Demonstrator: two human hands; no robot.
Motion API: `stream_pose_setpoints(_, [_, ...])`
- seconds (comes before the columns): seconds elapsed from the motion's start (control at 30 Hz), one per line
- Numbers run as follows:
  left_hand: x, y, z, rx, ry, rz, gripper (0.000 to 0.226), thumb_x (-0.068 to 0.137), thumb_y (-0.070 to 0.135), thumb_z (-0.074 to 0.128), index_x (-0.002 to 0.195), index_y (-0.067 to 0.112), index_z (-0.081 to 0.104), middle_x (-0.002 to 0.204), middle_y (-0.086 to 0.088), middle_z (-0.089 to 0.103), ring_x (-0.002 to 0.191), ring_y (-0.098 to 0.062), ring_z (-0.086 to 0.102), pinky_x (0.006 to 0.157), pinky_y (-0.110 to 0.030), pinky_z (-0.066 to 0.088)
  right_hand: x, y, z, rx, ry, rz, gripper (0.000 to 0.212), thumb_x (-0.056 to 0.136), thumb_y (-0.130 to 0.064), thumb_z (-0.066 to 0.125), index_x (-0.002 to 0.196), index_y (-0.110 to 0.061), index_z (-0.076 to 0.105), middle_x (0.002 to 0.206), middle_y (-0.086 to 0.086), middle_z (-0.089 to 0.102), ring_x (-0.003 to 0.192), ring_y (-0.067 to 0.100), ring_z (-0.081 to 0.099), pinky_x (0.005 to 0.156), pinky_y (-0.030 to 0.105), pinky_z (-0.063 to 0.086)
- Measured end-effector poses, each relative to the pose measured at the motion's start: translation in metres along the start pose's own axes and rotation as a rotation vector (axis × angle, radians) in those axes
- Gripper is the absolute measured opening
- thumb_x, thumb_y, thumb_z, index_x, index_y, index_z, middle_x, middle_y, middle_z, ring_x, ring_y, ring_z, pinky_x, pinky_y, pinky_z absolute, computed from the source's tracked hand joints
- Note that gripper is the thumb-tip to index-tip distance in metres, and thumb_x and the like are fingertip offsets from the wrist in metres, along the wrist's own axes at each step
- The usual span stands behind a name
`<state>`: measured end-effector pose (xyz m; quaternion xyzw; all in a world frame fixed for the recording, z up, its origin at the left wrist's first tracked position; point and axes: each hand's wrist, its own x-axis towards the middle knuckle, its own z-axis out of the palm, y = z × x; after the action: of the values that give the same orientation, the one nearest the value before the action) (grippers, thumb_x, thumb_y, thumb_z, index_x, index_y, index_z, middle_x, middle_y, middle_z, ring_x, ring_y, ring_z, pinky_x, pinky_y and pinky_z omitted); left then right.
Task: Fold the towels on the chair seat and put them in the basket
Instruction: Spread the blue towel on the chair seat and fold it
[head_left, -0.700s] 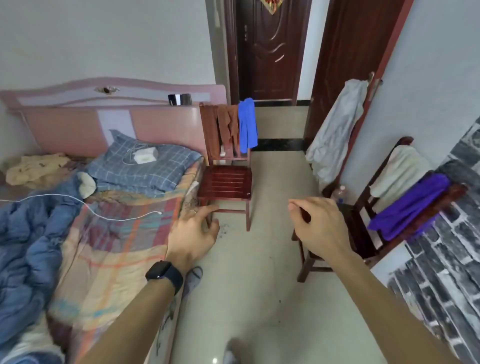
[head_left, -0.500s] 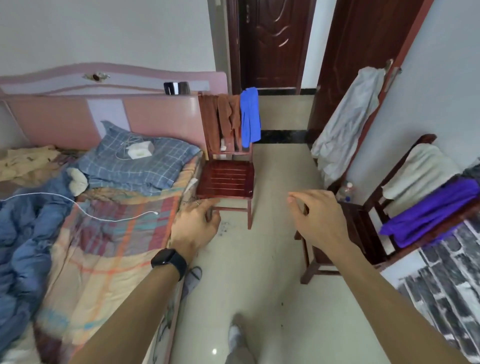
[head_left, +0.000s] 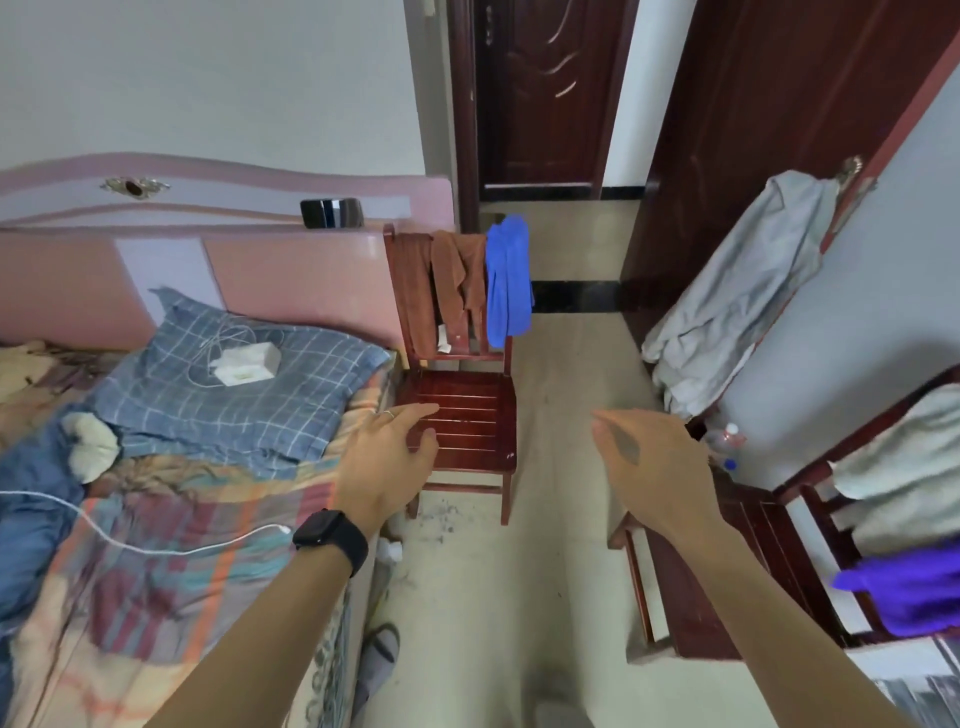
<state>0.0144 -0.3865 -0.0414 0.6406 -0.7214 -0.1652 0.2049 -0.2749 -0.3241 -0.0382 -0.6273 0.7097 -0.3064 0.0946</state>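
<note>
This is a bedroom with a pale tiled floor (head_left: 561, 364) and white walls. A red wooden chair (head_left: 462, 410) stands in the middle, just beside the bed (head_left: 156, 545). Its seat faces the person. Two towels hang over the back of the chair. The brown towel (head_left: 457, 280) hangs over the left and the middle, all crumpled. The blue towel (head_left: 506, 280) hangs on the right corner and touches the brown one.

The left hand (head_left: 387, 462) is held out in front of the near left part of the seat. Its fingers are spread and loose, and it holds nothing. It has a ring (head_left: 388, 414) on one finger and a black watch (head_left: 332, 538) on the wrist. The right hand (head_left: 654, 467) is held out over the floor, to the right of the chair. Mostly its back shows. Its fingers hang loose and it holds nothing too. Both hands are apart from the towels.

On the bed lies a blue checked pillow (head_left: 234, 400) with a white box (head_left: 247, 361) on top. A white cable (head_left: 130, 543) runs over the striped blanket. A pink headboard (head_left: 285, 275) stands behind the pillow.

On the right, near the wall, stands a second chair (head_left: 748, 571). A white towel (head_left: 904, 467) and a purple towel (head_left: 904, 587) hang over its back. A bottle (head_left: 724, 441) stands by the wall just past it. A grey cloth (head_left: 737, 291) hangs from the handle of a brown door (head_left: 753, 104). A grey slipper (head_left: 379, 660) lies on the floor by the bed.
</note>
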Motion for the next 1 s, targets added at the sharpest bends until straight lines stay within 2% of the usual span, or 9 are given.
stream_pose_setpoints(0.13, [0.074,-0.002,0.022,0.023,-0.008,-0.012,0.037,0.096,0.035,0.049,0.131,0.036,0.058,0.13,0.005,0.064,0.123,-0.02,0.053,0.101,-0.038,0.045,0.069,0.023,0.037,0.035,-0.043,0.048,0.028,0.098,-0.042,0.055,0.12,-0.034,0.07,0.12,-0.016,0.07,0.118,0.016,0.06,0.1,0.044,0.049])
stream_pose_setpoints(0.3, [0.165,0.01,0.045,0.071,-0.023,-0.058,0.037,0.096,0.038,0.048,0.132,0.038,0.057,0.13,0.002,0.065,0.13,-0.025,0.048,0.109,-0.048,0.039,0.168,0.045,0.071,0.105,-0.1,0.065,0.034,0.1,-0.041,0.049,0.125,-0.029,0.069,0.123,-0.014,0.069,0.118,0.011,0.061,0.103,0.037,0.048])
stream_pose_setpoints(0.47, [0.237,0.018,0.069,0.087,-0.059,-0.105,0.035,0.096,0.036,0.048,0.129,0.037,0.059,0.124,0.007,0.065,0.119,-0.02,0.054,0.103,-0.04,0.043,0.25,0.077,0.101,0.112,-0.207,0.077,0.036,0.099,-0.045,0.048,0.124,-0.031,0.068,0.124,-0.015,0.069,0.118,0.013,0.061,0.101,0.04,0.051])
stream_pose_setpoints(0.57, [0.273,0.011,0.089,0.087,-0.062,-0.149,0.031,0.093,0.035,0.051,0.122,0.038,0.063,0.116,0.007,0.067,0.113,-0.021,0.057,0.105,-0.042,0.042,0.288,0.09,0.118,0.097,-0.285,0.111,0.036,0.099,-0.046,0.047,0.127,-0.034,0.066,0.128,-0.016,0.066,0.12,0.011,0.059,0.103,0.039,0.049])
stream_pose_setpoints(0.67, [0.306,0.001,0.108,0.08,-0.116,-0.192,0.032,0.091,0.039,0.047,0.12,0.041,0.06,0.11,0.01,0.067,0.106,-0.02,0.06,0.093,-0.039,0.048,0.319,0.095,0.14,0.065,-0.339,0.14,0.034,0.098,-0.043,0.05,0.126,-0.034,0.067,0.128,-0.014,0.067,0.12,0.017,0.06,0.102,0.041,0.049])
stream_pose_setpoints(0.73, [0.332,-0.005,0.119,0.082,-0.164,-0.205,0.033,0.091,0.04,0.046,0.12,0.041,0.059,0.109,0.009,0.068,0.103,-0.019,0.06,0.091,-0.04,0.049,0.341,0.099,0.16,0.035,-0.386,0.165,0.033,0.098,-0.042,0.051,0.126,-0.035,0.067,0.128,-0.012,0.067,0.119,0.021,0.06,0.1,0.04,0.049])
stream_pose_setpoints(0.83, [0.37,-0.013,0.128,0.105,-0.185,-0.141,0.034,0.091,0.037,0.049,0.122,0.038,0.061,0.115,0.008,0.068,0.105,-0.02,0.061,0.089,-0.038,0.05,0.371,0.1,0.183,0.018,-0.456,0.198,0.036,0.099,-0.045,0.049,0.13,-0.035,0.063,0.129,-0.01,0.066,0.12,0.02,0.059,0.099,0.037,0.049])
stream_pose_setpoints(1.0, [0.476,-0.023,0.143,0.059,-0.142,-0.009,0.036,0.091,0.03,0.051,0.125,0.036,0.06,0.112,0.005,0.066,0.107,-0.021,0.059,0.088,-0.038,0.05,0.445,0.091,0.226,0.034,-0.466,0.324,0.045,0.1,-0.044,0.05,0.142,-0.027,0.052,0.137,-0.004,0.06,0.123,0.02,0.056,0.094,0.031,0.042])
